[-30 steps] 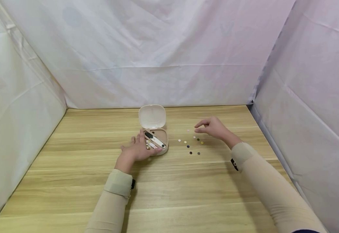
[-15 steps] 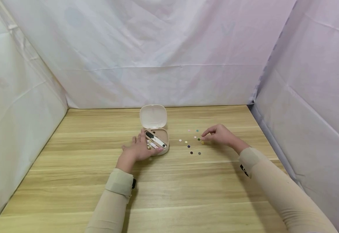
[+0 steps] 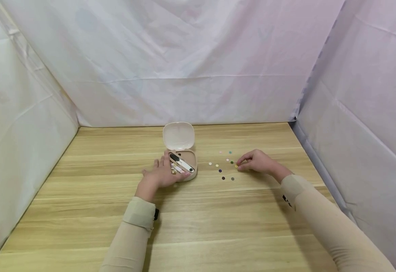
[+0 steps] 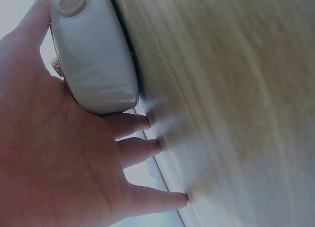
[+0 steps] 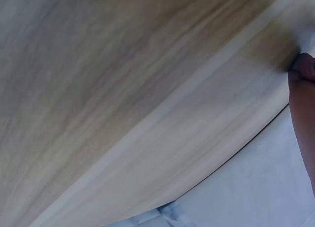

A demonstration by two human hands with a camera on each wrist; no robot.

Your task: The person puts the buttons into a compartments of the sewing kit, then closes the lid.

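On the wood-grained table (image 3: 198, 226) we see a smooth, rounded beige plastic case (image 4: 96, 54) against the spread-fingered left hand (image 3: 160, 175); a round yellow button (image 3: 236, 166) lies at the fingertips of the right hand (image 3: 257, 161), whether pinched we cannot tell.

Holding L arm (image 3: 129, 232) out fwd from bottom ctr-left, R arm (image 3: 328, 217) diag. in from lower R. Resting L hand (image 3: 159, 176) palm-down w/ thumb + fingers spread, approx. straight. Holding R hand (image 3: 257, 161) pointed inward w/ index + thumb bent, tips close tog., other fingers mostly hidden.
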